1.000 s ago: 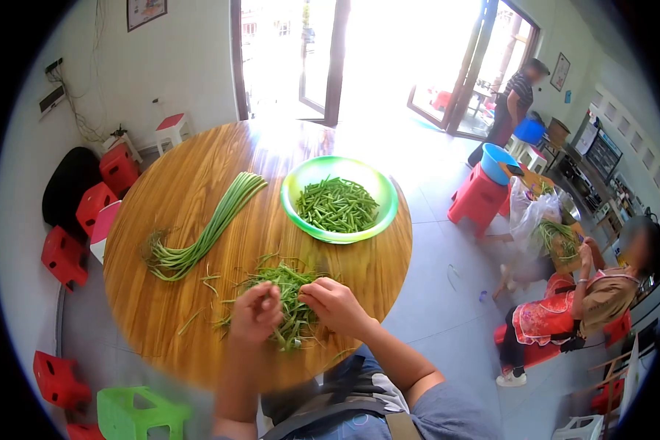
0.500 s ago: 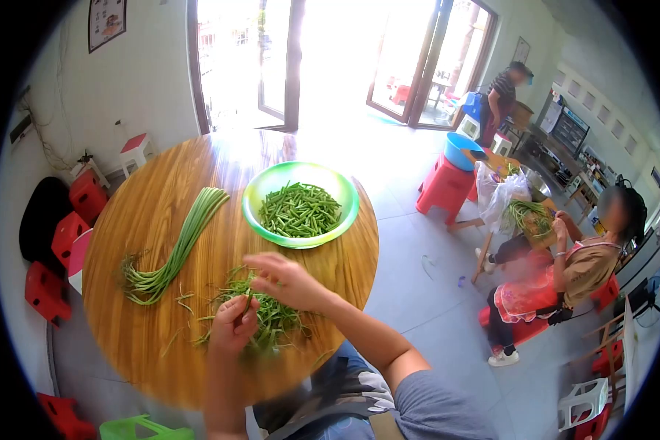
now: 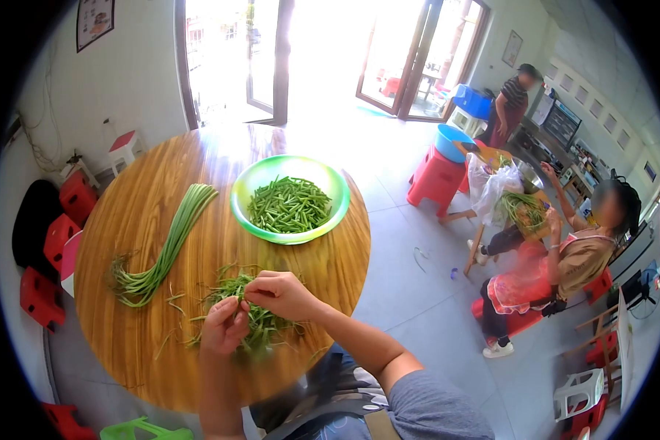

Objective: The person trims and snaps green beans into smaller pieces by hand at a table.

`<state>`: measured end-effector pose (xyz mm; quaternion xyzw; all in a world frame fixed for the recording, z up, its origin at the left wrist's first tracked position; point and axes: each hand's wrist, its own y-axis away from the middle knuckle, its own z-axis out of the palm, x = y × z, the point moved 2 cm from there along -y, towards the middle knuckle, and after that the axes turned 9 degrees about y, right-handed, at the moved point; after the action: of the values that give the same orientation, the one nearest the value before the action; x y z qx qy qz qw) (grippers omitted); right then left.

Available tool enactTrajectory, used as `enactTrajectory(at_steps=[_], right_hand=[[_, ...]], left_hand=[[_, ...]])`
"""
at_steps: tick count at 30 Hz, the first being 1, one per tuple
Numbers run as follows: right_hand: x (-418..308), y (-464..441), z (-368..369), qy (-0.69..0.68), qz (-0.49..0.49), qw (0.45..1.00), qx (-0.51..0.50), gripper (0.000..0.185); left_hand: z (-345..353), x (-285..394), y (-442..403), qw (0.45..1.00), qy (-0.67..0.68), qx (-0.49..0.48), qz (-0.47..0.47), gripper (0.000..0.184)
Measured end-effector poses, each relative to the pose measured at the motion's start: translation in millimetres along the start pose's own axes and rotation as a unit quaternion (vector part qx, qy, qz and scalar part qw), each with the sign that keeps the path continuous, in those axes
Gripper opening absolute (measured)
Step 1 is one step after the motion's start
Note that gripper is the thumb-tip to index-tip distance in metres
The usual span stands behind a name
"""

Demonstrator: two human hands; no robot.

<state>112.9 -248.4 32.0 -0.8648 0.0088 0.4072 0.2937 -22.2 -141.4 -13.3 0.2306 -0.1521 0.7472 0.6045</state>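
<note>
My left hand is closed, with a short green stem, apparently a garlic scape, pinched in its fingers. Fingertips of my right hand meet at the stem's upper end, also pinched closed. Under both hands lies a loose heap of green trimmings, partly covered by them. Beyond, a green-and-white bowl holds many short cut pieces. To the left on the table rests a bundle of long garlic scapes, curled at the near end.
The round wooden table stands before me. At right, a seated person handles greens at a small table with a plastic bag. A blue basin sits on red stools. Another person stands behind.
My right hand has come down and left to the stem, its raised fingers now pinched at the stem's end. My left hand stays nearly in place. The seated person has lifted one hand.
</note>
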Motion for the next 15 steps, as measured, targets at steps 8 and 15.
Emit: enactTrajectory(at_steps=[8, 15], right_hand=[[-6, 4, 17, 0.264, -0.163, 0.943, 0.123, 0.010], [2, 3, 35, 0.312, -0.154, 0.933, 0.094, 0.012]], left_hand=[[-4, -13, -7, 0.958, -0.130, 0.171, 0.189, 0.019], [4, -23, -12, 0.913, -0.152, 0.240, 0.294, 0.018]])
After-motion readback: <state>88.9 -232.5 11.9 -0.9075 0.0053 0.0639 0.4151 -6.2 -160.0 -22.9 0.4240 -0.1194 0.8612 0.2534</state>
